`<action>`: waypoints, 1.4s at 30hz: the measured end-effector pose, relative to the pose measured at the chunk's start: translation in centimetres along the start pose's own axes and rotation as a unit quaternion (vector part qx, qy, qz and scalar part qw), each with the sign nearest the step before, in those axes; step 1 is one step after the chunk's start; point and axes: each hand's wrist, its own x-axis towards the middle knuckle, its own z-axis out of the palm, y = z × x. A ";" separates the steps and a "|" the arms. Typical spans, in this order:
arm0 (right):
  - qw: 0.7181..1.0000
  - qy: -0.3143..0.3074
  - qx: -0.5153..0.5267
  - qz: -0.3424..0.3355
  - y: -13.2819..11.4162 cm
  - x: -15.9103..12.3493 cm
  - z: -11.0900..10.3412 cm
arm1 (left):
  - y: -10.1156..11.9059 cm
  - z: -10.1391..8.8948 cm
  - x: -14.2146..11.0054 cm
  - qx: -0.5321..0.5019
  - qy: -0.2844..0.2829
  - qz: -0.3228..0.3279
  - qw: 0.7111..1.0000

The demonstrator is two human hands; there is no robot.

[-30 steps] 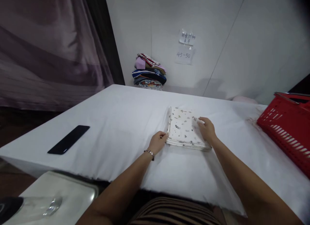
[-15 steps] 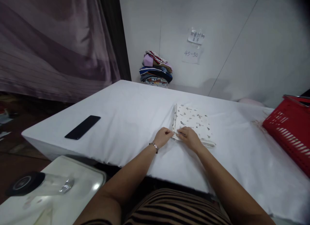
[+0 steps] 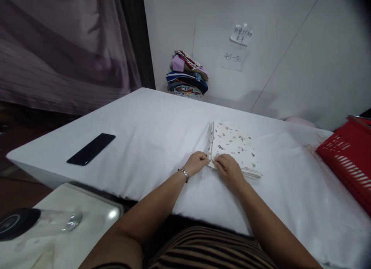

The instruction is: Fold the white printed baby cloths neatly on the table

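Observation:
A folded white cloth (image 3: 233, 141) with small dark and brown prints lies flat on the white-covered table (image 3: 156, 126), its layers showing along the left and front edges. My left hand (image 3: 197, 163), with a bracelet at the wrist, pinches the cloth's near left corner. Right beside it, my right hand (image 3: 228, 168) has its thumb and fingers closed on the front edge near that same corner. The right fingers partly cover the edge there.
A black phone (image 3: 91, 149) lies on the table's left part. At the right stands a red basket (image 3: 348, 157). Stacked folded clothes (image 3: 188, 76) sit beyond the far edge by the wall. A clear bottle with a black cap (image 3: 55, 221) lies on a white surface, lower left.
The view has shifted slightly, so the phone and bottle appear further left. Both hands stay at the cloth's near left corner, with the right fingers drawn a little closer together.

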 end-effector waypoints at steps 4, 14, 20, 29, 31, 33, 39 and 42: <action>1.000 -0.006 -0.020 0.014 0.1 0.3 0.3 | 0.0 0.1 0.2 0.002 -0.002 0.003 1.000; 0.998 0.065 0.024 0.011 0.0 -0.5 0.1 | -0.1 0.0 0.2 0.000 -0.009 -0.002 1.000; 0.998 -0.009 -0.034 -0.043 0.4 -0.7 0.4 | 0.1 0.0 0.1 -0.014 -0.007 -0.020 1.000; 0.999 0.012 0.033 0.024 -0.1 -0.4 0.3 | 1.1 -0.3 -0.3 -0.079 -0.044 -0.065 0.994; 0.998 0.011 0.056 0.036 -0.2 -0.3 0.3 | 1.2 -0.5 -0.4 -0.079 -0.052 -0.063 0.994; 0.997 0.012 0.067 0.037 -0.2 -0.3 0.2 | 1.2 -0.6 -0.4 -0.069 -0.055 -0.057 0.995; 0.992 0.086 0.082 0.034 -0.3 -0.8 0.0 | 0.7 -0.4 -0.1 -0.024 -0.050 -0.027 0.998; 0.996 0.069 0.054 0.016 -0.1 -1.0 0.0 | 0.5 -0.4 -0.1 -0.016 -0.038 -0.013 0.999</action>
